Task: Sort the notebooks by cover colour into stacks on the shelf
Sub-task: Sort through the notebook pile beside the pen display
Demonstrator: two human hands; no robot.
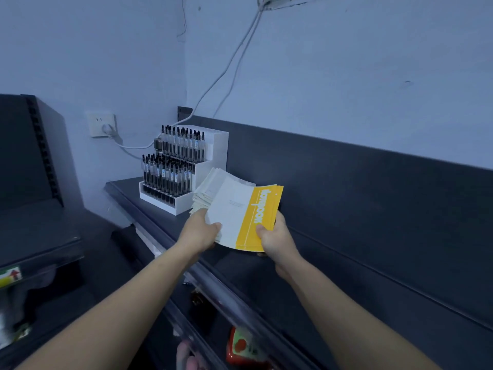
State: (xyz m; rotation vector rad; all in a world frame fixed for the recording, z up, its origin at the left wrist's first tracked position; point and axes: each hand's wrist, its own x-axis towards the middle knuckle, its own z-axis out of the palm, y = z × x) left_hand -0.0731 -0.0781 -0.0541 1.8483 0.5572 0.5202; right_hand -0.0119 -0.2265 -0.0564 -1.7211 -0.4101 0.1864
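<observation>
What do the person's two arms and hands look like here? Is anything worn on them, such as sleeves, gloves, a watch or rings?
Both arms are bare from the lower edge of the picture up to the hands; no sleeve shows. The left hand and the right hand have no gloves. No watch or bracelet is visible on either wrist. I see no rings, though most fingers are hidden. The nails that show look short and unpainted.

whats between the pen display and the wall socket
In the head view, only bare wall and the white cable from the wall socket lie before the pen display.
</observation>
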